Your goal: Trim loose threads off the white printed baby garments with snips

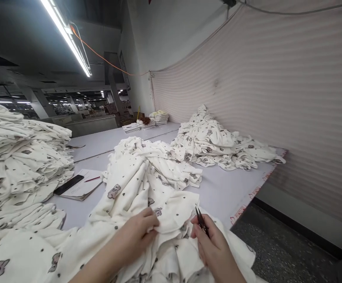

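Dark snips (203,225) sit in the right hand (214,243), its fingers closed around them, blade tips pointing away from the person and slightly left, the long axis along that line. White printed fabric (129,184) lies under both hands, stretching lengthwise away across the table (225,188); the left hand (141,232) pinches a fold between thumb and fingers. Red lettering (238,214) on the table's edge is too small to read surely.
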The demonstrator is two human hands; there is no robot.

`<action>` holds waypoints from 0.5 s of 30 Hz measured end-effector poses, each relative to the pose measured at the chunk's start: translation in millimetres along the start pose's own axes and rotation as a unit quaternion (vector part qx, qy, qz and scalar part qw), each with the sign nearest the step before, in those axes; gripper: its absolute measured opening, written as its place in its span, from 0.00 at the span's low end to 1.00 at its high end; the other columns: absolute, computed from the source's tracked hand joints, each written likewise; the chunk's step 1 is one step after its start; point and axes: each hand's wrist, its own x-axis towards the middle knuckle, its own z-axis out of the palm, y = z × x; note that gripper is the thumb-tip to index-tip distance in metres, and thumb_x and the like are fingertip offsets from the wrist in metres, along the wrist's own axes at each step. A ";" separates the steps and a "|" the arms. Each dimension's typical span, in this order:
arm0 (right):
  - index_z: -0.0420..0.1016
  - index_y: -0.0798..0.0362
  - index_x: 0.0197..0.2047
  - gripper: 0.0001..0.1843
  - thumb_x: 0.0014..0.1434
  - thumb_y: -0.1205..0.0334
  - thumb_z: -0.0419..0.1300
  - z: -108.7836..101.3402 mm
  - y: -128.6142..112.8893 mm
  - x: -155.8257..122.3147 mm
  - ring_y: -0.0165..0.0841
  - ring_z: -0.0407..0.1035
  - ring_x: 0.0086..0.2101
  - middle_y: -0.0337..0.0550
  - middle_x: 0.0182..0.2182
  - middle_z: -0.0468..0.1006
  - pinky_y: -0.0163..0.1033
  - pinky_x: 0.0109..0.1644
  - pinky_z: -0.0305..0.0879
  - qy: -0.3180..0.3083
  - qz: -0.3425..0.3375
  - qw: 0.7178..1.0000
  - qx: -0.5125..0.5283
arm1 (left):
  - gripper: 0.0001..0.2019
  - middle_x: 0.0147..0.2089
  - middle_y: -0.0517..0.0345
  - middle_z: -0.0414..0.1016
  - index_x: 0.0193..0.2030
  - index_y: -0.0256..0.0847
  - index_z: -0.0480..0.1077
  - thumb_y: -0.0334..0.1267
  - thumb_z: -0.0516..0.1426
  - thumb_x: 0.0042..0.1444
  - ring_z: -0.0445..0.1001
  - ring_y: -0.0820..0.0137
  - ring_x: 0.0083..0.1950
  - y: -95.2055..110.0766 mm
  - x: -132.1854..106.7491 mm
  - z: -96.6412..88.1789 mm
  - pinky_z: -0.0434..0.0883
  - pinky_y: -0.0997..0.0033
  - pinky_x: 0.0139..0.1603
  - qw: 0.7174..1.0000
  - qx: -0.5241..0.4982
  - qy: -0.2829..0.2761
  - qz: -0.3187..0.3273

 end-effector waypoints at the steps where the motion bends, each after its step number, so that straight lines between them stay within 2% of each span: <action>1: 0.70 0.51 0.39 0.13 0.62 0.51 0.52 -9.0 -0.3 1.9 0.30 0.68 0.24 0.39 0.29 0.74 0.32 0.25 0.63 0.005 -0.012 0.999 -0.035 | 0.10 0.46 0.54 0.73 0.33 0.44 0.72 0.33 0.50 0.58 0.74 0.62 0.44 -3.9 -3.3 -4.6 0.68 0.66 0.44 0.999 -0.035 0.014 -0.004; 3: 0.71 0.50 0.39 0.11 0.61 0.54 0.53 -23.0 -3.5 8.2 0.35 0.71 0.34 0.41 0.33 0.75 0.36 0.37 0.67 0.003 -0.034 0.994 -0.105 | 0.10 0.56 0.54 0.71 0.34 0.45 0.72 0.40 0.51 0.59 0.70 0.57 0.55 -18.0 -15.0 -17.3 0.65 0.61 0.54 0.989 -0.130 0.068 -0.023; 5: 0.71 0.50 0.44 0.10 0.60 0.59 0.53 -28.0 -9.1 15.7 0.38 0.71 0.39 0.43 0.37 0.75 0.38 0.42 0.67 -0.011 -0.045 0.985 -0.163 | 0.11 0.58 0.55 0.72 0.34 0.45 0.73 0.44 0.52 0.59 0.67 0.53 0.58 -36.5 -30.4 -31.2 0.60 0.56 0.59 0.960 -0.235 0.141 -0.061; 7: 0.68 0.49 0.52 0.17 0.59 0.64 0.52 -23.8 -14.8 21.6 0.39 0.71 0.40 0.43 0.39 0.73 0.39 0.41 0.67 -0.031 -0.048 0.975 -0.216 | 0.14 0.45 0.56 0.79 0.29 0.44 0.71 0.48 0.52 0.58 0.72 0.53 0.50 -53.5 -45.9 -44.3 0.64 0.57 0.54 0.931 -0.312 0.173 -0.081; 8: 0.66 0.47 0.55 0.21 0.58 0.65 0.52 -19.2 -16.9 23.4 0.39 0.71 0.41 0.44 0.41 0.72 0.39 0.40 0.67 -0.044 -0.050 0.968 -0.241 | 0.16 0.36 0.57 0.78 0.26 0.43 0.69 0.49 0.51 0.58 0.73 0.56 0.42 -59.7 -52.4 -50.0 0.67 0.61 0.48 0.927 -0.319 0.176 -0.090; 10: 0.65 0.43 0.57 0.25 0.56 0.68 0.53 -8.0 -18.6 24.6 0.40 0.70 0.43 0.43 0.44 0.72 0.40 0.42 0.66 -0.082 -0.070 0.953 -0.284 | 0.18 0.25 0.62 0.70 0.23 0.43 0.66 0.52 0.51 0.58 0.70 0.64 0.31 -65.1 -61.4 -58.3 0.66 0.69 0.36 0.942 -0.258 0.181 -0.114; 12: 0.68 0.41 0.54 0.25 0.54 0.71 0.54 2.4 -17.8 24.3 0.39 0.71 0.42 0.41 0.43 0.72 0.40 0.43 0.65 -0.130 -0.110 0.933 -0.316 | 0.18 0.24 0.63 0.68 0.24 0.44 0.66 0.53 0.51 0.58 0.67 0.66 0.28 -61.1 -63.4 -59.5 0.62 0.73 0.31 0.967 -0.131 0.169 -0.138; 15: 0.73 0.45 0.42 0.19 0.53 0.75 0.52 10.8 -16.2 25.6 0.36 0.71 0.34 0.39 0.37 0.71 0.38 0.37 0.62 -0.156 -0.151 0.908 -0.358 | 0.16 0.28 0.59 0.73 0.28 0.45 0.69 0.55 0.54 0.55 0.70 0.62 0.30 -44.8 -54.2 -46.8 0.60 0.71 0.30 0.985 0.052 0.065 -0.148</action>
